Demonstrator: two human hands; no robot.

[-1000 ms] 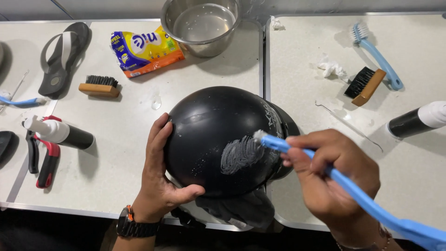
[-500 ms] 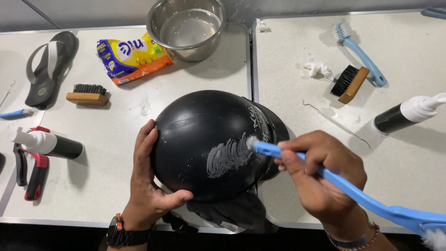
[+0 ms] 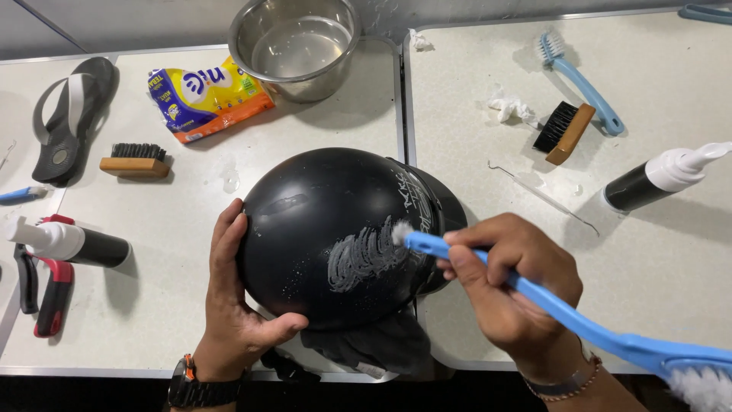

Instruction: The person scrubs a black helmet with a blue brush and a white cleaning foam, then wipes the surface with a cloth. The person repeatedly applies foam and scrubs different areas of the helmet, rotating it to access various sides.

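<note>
My left hand (image 3: 240, 305) cups the near-left side of the black helmet (image 3: 335, 236), palm flat on the shell, thumb hooked under its lower edge, fingers spread narrow up the curve. Helmet sits dome-up across the seam between the two white tables (image 3: 191, 229), near the front edge, on a dark cloth (image 3: 374, 343). My right hand (image 3: 507, 282) is closed round the blue double-ended brush (image 3: 534, 294), pinched close to the small head; the white bristles touch the shell at the edge of a grey foamy scribble patch (image 3: 366, 259), just left of the white lettering. Long handle runs back past my wrist, big bristle end hangs off lower right. To do this well I judge: keep left hand braced so the dome doesn't roll, short overlapping strokes, light pressure, grip staying near the head for control. Foam is thin and patchy, likely wants spreading wider. Steel bowl (image 3: 297, 46) of water stands behind the helmet, apart. Pump bottle (image 3: 663, 179) lies well right, another pump bottle (image 3: 72, 244) left, wooden brush (image 3: 564, 130) far right.
</note>
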